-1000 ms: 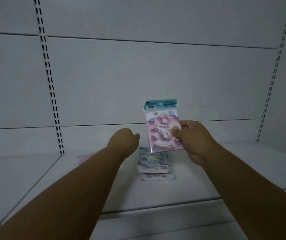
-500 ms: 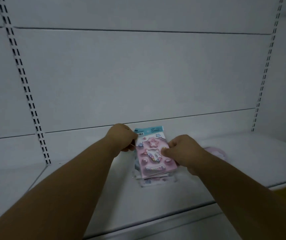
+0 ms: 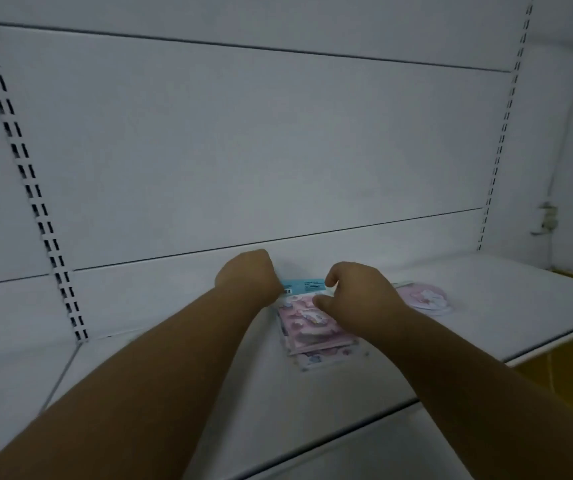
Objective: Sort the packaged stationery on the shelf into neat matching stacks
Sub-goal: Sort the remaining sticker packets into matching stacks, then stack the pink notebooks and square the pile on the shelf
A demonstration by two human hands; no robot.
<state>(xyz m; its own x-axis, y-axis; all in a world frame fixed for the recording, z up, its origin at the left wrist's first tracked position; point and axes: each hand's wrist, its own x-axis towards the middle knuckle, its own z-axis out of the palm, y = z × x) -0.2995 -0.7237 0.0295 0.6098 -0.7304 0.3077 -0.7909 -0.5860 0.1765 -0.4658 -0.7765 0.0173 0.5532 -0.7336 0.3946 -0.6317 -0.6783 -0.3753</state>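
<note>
Head view shows the pink sticker pack [image 3: 307,318] now lying on top of the small stack [image 3: 326,355] near the middle of the shelf [image 3: 485,306]; one second ago the right hand held it upright in the air. So this pack seems placed, and I judge only squaring remains. The left hand [image 3: 247,278] touches the pack's blue header [image 3: 304,286] at its left corner, fingers curled; whether they pinch it I cannot tell. The right hand [image 3: 354,296] rests on the pack's right side, fingers bent down on it, not clearly clamped. A round pink pack [image 3: 427,297] lies apart, toward the shelf's right edge.
</note>
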